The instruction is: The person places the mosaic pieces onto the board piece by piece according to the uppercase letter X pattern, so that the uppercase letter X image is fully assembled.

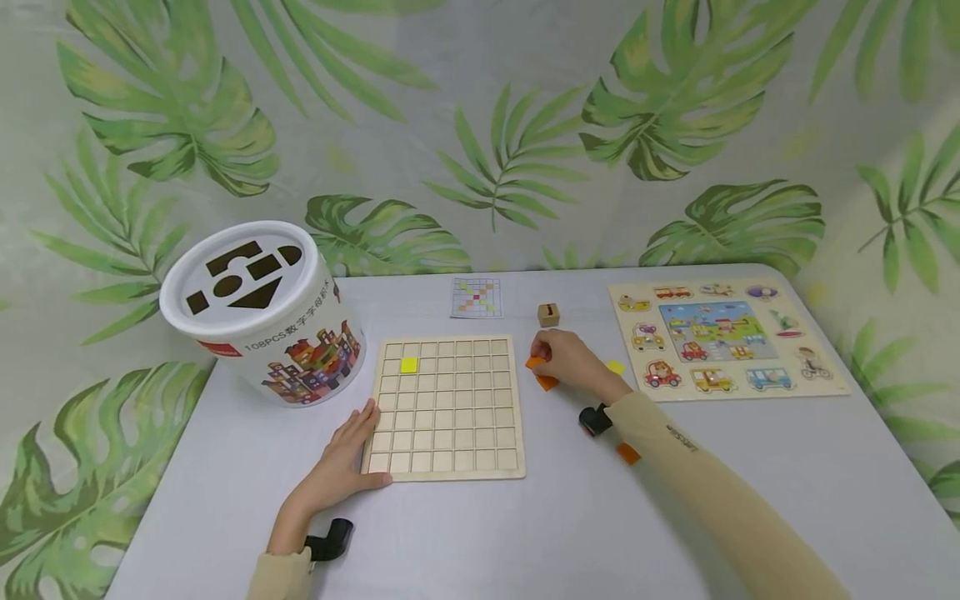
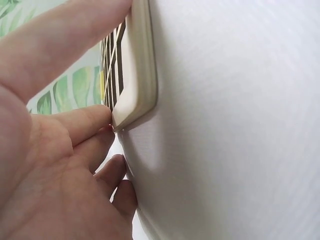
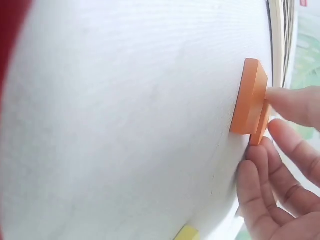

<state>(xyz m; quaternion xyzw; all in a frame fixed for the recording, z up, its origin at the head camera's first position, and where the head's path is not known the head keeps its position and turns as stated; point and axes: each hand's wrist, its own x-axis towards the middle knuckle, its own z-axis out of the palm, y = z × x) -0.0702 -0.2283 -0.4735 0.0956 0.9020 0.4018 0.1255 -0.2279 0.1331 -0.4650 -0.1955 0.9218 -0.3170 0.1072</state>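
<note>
A pale grey table (image 1: pixel 570 517) fills the lower part of the head view and is backed by a wall covering printed with green leaves (image 1: pixel 675 108). At the left of the frame a white round tub (image 1: pixel 262 312) with shape-cut holes in its lid is stood. A small pattern card (image 1: pixel 476 297) and a small wooden cube (image 1: pixel 548 314) are laid near the table's far edge, at upper centre. A vehicle picture puzzle (image 1: pixel 723 337) is laid at the right.

A wooden grid board (image 1: pixel 446 407) is laid flat at centre frame; a yellow tile (image 1: pixel 408 364) is seated in a cell near its upper left corner. The left hand (image 1: pixel 341 467) is rested against the lower left corner of the board, with fingers straight and spread, the thumb along the bottom edge; nothing is gripped.

Two orange tiles (image 1: pixel 542 372) are laid on the table just right of the board. The right hand (image 1: pixel 572 360) is placed over them, with its fingertips (image 3: pixel 292 105) touching the stacked pair; whether a tile is pinched cannot be told. A further yellow tile (image 1: pixel 616 367) is laid just right of this hand, and another orange tile (image 1: pixel 628 452) beside the forearm, lower in the frame.
</note>
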